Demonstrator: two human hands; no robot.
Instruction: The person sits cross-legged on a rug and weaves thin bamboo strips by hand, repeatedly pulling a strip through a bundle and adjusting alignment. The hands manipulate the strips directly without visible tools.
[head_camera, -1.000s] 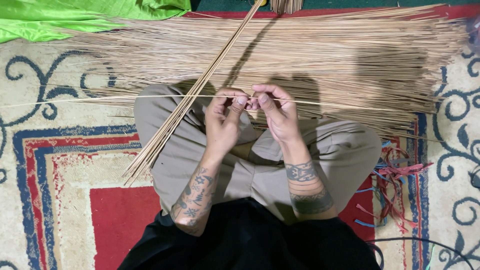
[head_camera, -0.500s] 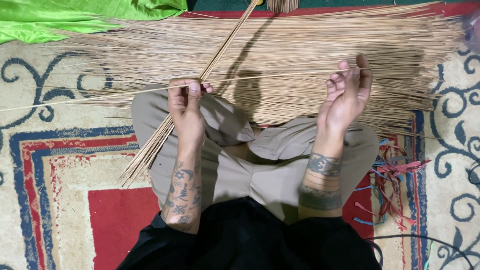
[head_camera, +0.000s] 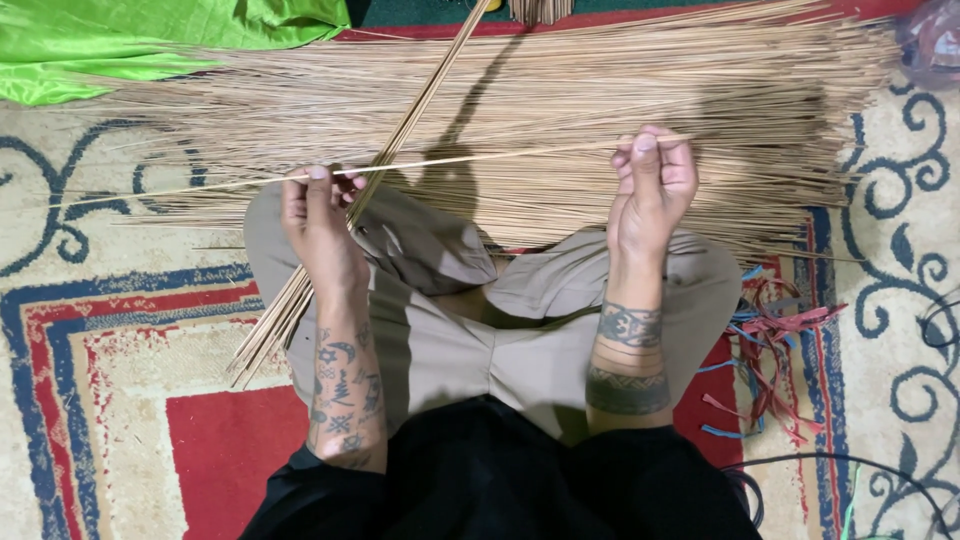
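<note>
Both hands pinch one long, thin, pale-tan stick (head_camera: 470, 158): the left hand (head_camera: 318, 225) has thumb and fingers closed on it near its left third, the right hand (head_camera: 652, 185) is clamped on its right end, fingers curled together. The stick runs nearly level between them, slightly higher at the right, held in the air above the lap; its thin left tail reaches out well past the left hand over the patterned carpet (head_camera: 110, 330). Step in hand, as I judge it: a single stick is stretched taut between the hands, singled out from the rest. Just beyond the hands lies the broad heap of like sticks (head_camera: 560, 90), laid crosswise. A slim bundle of sticks (head_camera: 300, 300) slants under the left wrist, across the beige trouser knee (head_camera: 450, 290). Green cloth (head_camera: 150, 40) at top left; red and blue strips (head_camera: 770, 340) beside the right knee.
</note>
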